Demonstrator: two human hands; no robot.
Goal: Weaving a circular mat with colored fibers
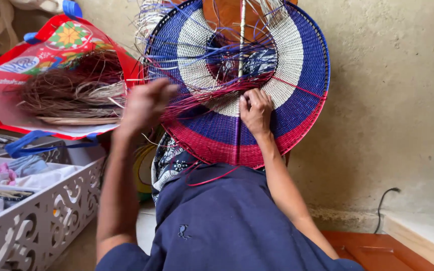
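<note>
Under right grip (256, 111), woven fan (297, 60)

Red carrier bag (6, 95), left of the round woven disc (297, 65): soft, open-mouthed, with blue handles, a multicoloured floral panel and a white printed patch; dried fibre strands (71, 93) fill it.

A home corner used for handweaving

A bare plastered wall (398, 100) and a raised ledge (423, 231) with a black cable (385, 200) suggest a plain living room; a white fretwork storage box (41, 221) of folded clothes and a red shopping bag (21, 80) stuffed with dried fibre strands (71, 90) sit beside a half-woven round fan (247, 80) of blue, white and red.
</note>
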